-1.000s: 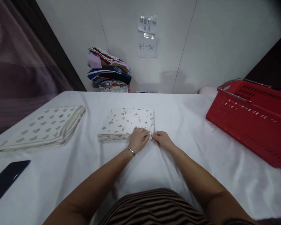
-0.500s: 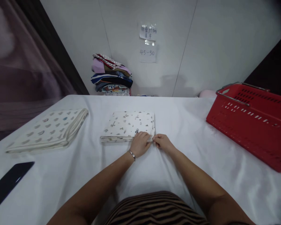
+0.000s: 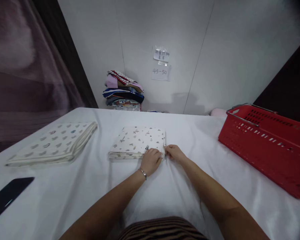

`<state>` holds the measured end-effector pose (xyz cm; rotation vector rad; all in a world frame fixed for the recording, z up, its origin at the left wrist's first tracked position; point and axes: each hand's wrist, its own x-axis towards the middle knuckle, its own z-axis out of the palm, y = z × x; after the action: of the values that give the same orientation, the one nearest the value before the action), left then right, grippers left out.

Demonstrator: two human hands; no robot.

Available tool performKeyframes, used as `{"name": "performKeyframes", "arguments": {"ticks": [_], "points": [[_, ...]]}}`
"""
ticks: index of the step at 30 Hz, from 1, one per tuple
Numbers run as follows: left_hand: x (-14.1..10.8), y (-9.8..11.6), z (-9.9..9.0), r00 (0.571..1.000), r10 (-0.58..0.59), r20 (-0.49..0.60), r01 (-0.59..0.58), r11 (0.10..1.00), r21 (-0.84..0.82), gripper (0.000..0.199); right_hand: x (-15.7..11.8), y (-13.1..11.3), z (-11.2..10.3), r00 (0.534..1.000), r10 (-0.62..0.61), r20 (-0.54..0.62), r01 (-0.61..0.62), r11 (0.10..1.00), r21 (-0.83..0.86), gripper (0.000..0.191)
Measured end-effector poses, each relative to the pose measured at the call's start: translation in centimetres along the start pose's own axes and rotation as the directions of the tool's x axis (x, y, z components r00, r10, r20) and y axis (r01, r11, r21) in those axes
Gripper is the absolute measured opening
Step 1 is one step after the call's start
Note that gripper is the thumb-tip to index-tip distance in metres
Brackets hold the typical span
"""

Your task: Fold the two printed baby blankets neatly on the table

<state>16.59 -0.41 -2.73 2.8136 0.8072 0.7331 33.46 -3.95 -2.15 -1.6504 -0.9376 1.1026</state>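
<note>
A folded white cloth with small grey and brown prints (image 3: 135, 140) lies flat in the middle of the table. My left hand (image 3: 150, 162) is closed over its near right corner, fingers on top and thumb at the edge. At the same corner, my right hand (image 3: 173, 153) pinches the cloth's right edge between thumb and fingertips. A second folded cloth, cream with grey heart-like shapes (image 3: 57, 141), rests to the left, touched by neither hand.
A red plastic basket (image 3: 262, 146) with metal handles stands on the right of the white-covered table (image 3: 90, 200). A dark flat object (image 3: 8, 195) lies at the near left. Stacked fabrics (image 3: 125, 91) sit beyond the far edge, by a wall with paper signs (image 3: 161, 72).
The view has tilted up slightly, so everything appears lower. My right hand has shifted slightly along the cloth's right edge, away from my left hand's fingertips.
</note>
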Motion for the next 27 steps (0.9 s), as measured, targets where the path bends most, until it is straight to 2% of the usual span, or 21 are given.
{"name": "performKeyframes", "arguments": {"ticks": [3,6,9,13,16,20,27], "points": [[0.0,0.1,0.1,1.000,0.025,-0.006,-0.025,0.999,0.037,0.013,1.7,0.0,0.0,0.995,-0.044,-0.086,0.036,0.995,-0.089,0.023],[-0.1,0.1,0.1,0.999,0.047,-0.010,-0.046,0.997,0.054,0.012,2.8,0.0,0.1,0.959,-0.205,-0.197,0.155,0.958,-0.242,0.016],[-0.2,0.1,0.2,0.998,0.056,-0.019,-0.055,0.997,0.048,0.012,3.3,-0.2,0.1,0.935,-0.302,-0.184,0.211,0.895,-0.394,0.016],[-0.3,0.1,0.4,0.996,0.065,-0.055,-0.063,0.997,0.040,0.012,3.6,-0.8,0.2,0.959,-0.239,-0.153,0.124,0.838,-0.531,0.024],[-0.4,0.1,0.5,0.996,0.067,-0.063,-0.065,0.997,0.032,0.010,3.8,-1.1,0.2,0.968,-0.203,-0.149,0.086,0.822,-0.564,0.026],[-0.5,0.0,0.5,0.997,0.066,-0.049,-0.065,0.998,0.019,0.010,3.9,-1.3,0.2,0.978,-0.164,-0.125,0.081,0.865,-0.496,0.024],[-0.5,0.0,0.6,0.996,0.065,-0.059,-0.065,0.998,0.016,0.010,4.2,-1.0,0.4,0.975,-0.134,-0.176,0.056,0.919,-0.389,0.024]]}}
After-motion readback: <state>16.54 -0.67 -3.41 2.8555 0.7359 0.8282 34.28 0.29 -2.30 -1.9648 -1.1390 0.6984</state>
